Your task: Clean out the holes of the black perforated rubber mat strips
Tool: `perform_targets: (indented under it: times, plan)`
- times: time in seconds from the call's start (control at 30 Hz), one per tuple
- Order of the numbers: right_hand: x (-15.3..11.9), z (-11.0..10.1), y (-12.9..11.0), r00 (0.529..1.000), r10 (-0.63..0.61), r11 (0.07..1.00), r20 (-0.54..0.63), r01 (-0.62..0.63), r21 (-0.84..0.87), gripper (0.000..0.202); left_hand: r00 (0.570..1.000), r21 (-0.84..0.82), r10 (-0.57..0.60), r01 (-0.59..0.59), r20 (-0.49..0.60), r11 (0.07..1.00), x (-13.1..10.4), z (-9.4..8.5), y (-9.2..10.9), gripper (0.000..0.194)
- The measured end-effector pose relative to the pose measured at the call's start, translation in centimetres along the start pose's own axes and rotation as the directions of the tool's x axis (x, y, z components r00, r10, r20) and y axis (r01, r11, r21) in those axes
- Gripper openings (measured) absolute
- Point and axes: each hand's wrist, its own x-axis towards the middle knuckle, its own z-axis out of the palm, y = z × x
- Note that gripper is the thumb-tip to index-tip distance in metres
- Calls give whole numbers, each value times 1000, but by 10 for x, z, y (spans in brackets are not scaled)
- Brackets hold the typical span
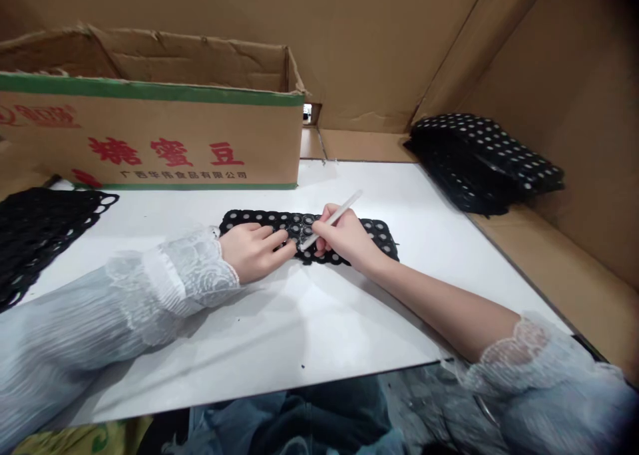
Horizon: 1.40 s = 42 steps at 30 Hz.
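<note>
On the white table lies a black strip point(378, 232) with rows of round pale dots. My left hand point(253, 250) rests on its left half, fingers apart and slightly bent, pressing it down. My right hand point(344, 235) grips a slim white pen-like stick point(340, 210) between thumb and fingers. The stick slants down to the left, and its tip touches the middle of the strip near my left fingertips. Both hands cover parts of the strip. Around the tip, the dots look darker and ring-shaped.
Behind the strip stands an open cardboard box point(200, 132) with green edges and red lettering. A pile of black dotted pieces point(482, 159) lies at the back right. Black openwork pieces point(44, 232) lie at the left. Cardboard walls point(369, 49) enclose the table point(239, 362).
</note>
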Motion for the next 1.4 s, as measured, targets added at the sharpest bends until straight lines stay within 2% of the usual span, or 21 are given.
perform_targets:
  times: [0.13,0.4,0.57,0.63,0.77,0.83,1.03,1.2,1.27,1.37,1.4]
  plan:
    - [1,0,0,1000,-6,1000,-3,6,-3,14,999,-12,44,-44,21,999,4,0,-1,14]
    - [2,-1,3,1000,2,1000,-15,-2,30,15,996,-147,-74,80,52,986,11,1,0,20]
    - [1,1,1,999,32,999,-32,-31,37,14,993,-160,-112,119,48,980,10,2,2,21]
    - [1,2,0,999,18,1000,-33,-18,13,15,994,-144,-100,104,39,984,12,1,2,21]
    - [0,5,1,1000,0,1000,-22,0,-16,13,999,-89,11,-8,34,996,17,-2,0,20]
    - [1,5,3,1000,-12,999,-16,11,-39,12,999,-84,20,-17,35,996,18,-2,0,21]
    - [-1,2,1,996,-87,971,-8,83,-223,10,991,-101,-137,135,-11,986,13,4,8,25]
    - [-5,3,1,992,-125,951,-5,119,-285,11,960,-98,-270,263,-73,960,14,6,10,21]
    - [-5,3,3,991,-135,958,10,133,-252,12,976,-133,-212,205,-41,970,12,6,6,21]
    - [0,-3,2,992,-115,983,57,122,-134,13,999,-247,-40,42,12,968,6,2,-2,23]
    - [2,-6,1,992,-118,988,45,122,-99,13,999,-292,-30,38,32,956,5,0,-5,25]
